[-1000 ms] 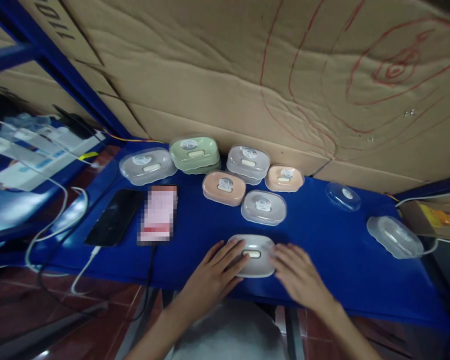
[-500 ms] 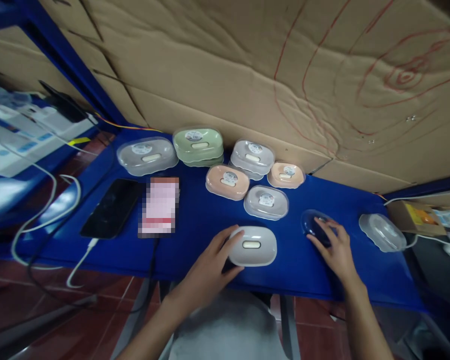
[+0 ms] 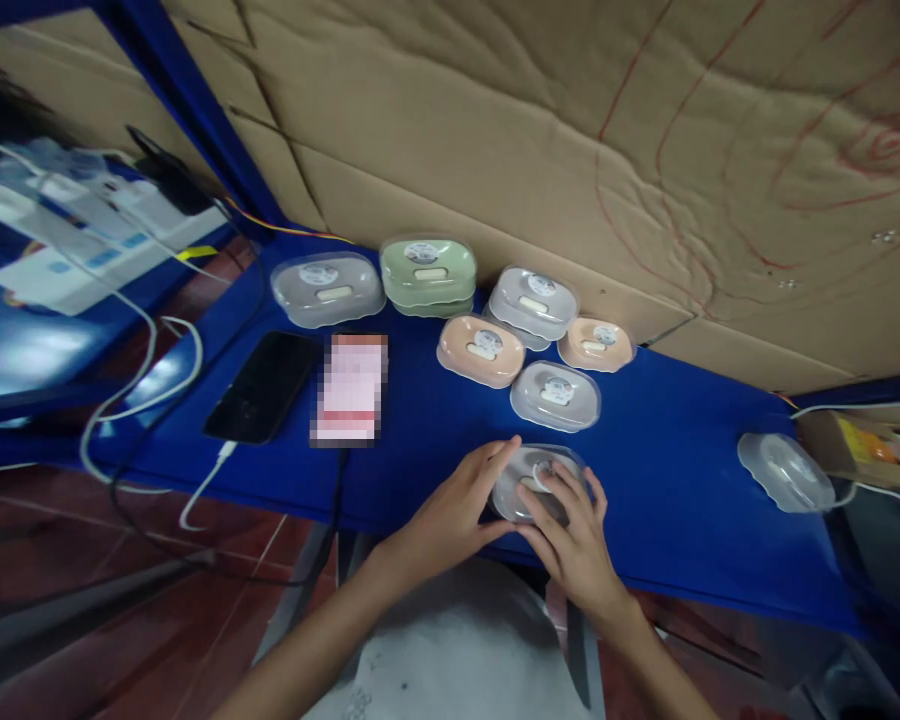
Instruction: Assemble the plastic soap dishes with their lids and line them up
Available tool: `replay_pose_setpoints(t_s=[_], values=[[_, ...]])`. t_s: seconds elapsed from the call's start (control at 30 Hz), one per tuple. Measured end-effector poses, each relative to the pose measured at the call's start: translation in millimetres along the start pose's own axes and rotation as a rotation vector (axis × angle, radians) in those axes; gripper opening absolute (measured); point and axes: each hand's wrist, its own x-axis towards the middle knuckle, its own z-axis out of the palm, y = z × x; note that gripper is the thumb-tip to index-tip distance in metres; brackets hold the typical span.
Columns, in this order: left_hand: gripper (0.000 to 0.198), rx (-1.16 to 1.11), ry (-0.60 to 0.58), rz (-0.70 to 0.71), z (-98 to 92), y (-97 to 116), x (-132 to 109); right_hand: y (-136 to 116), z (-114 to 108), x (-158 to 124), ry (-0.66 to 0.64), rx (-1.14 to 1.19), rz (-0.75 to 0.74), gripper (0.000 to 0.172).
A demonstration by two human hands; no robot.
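Note:
A pale grey soap dish [image 3: 507, 496] lies on the blue tabletop in front of me, with a clear plastic lid [image 3: 534, 460] over it. My left hand [image 3: 454, 510] grips the dish's left side between thumb and fingers. From the right, my right hand [image 3: 576, 530] clasps the lid, its fingers spread across the top and partly hiding the round label. Whether the lid sits fully down I cannot tell. Just behind is a lidded grey soap dish [image 3: 556, 402], with a peach one [image 3: 480, 350] to its left.
Along the cardboard wall [image 3: 450, 130] stand more lidded dishes, including a green stack [image 3: 429, 262] and a grey one [image 3: 328, 292]. A black phone [image 3: 262, 388] on a white cable and a pixelated screen [image 3: 351, 390] lie left. Clear lids [image 3: 786, 472] rest far right.
My right hand has brought the clear lid leftward from the bare tabletop onto the grey dish. My left hand still holds the dish. The view has shifted slightly.

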Motion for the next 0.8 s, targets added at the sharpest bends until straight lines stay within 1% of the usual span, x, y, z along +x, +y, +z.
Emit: replay_pose_setpoints(t_s=[0.07, 0.17, 0.23, 0.3, 0.43, 0.53, 0.6, 0.73, 0.8], values=[[0.099, -0.002, 0.011, 0.0, 0.5, -0.6, -2.1, 1.2, 6.0, -1.8, 0.013, -0.042, -0.024, 0.058], [0.095, 0.002, 0.013, 0.025, 1.1, -2.3, -2.9, 0.1, 11.6, -7.5, 0.037, -0.104, -0.041, 0.068], [0.094, 0.007, 0.01, 0.038, 1.4, -3.8, -2.9, -5.1, 14.1, -10.6, 0.06, -0.139, -0.024, 0.075], [0.093, 0.014, -0.004, 0.047, 1.3, -5.4, -2.9, -12.8, 15.1, -12.0, 0.069, -0.171, 0.021, 0.079], [0.089, 0.047, -0.018, 0.057, 0.6, -6.0, -3.5, -24.2, 8.4, -11.5, 0.055, -0.168, 0.098, 0.078], [0.088, 0.075, -0.01, 0.05, 0.8, -3.7, -3.7, -23.6, -1.3, -13.1, -0.03, -0.111, 0.093, 0.075], [0.09, 0.101, -0.014, 0.052, 1.7, -2.0, -3.4, -21.4, -4.3, -16.9, -0.044, -0.093, 0.091, 0.074], [0.091, 0.158, -0.023, 0.065, 3.9, -0.5, -2.4, -21.2, 2.8, -27.1, 0.092, -0.135, 0.125, 0.073], [0.091, 0.168, -0.024, 0.067, 4.4, -0.5, -1.7, -22.5, 8.4, -30.4, 0.122, -0.141, 0.142, 0.072]])
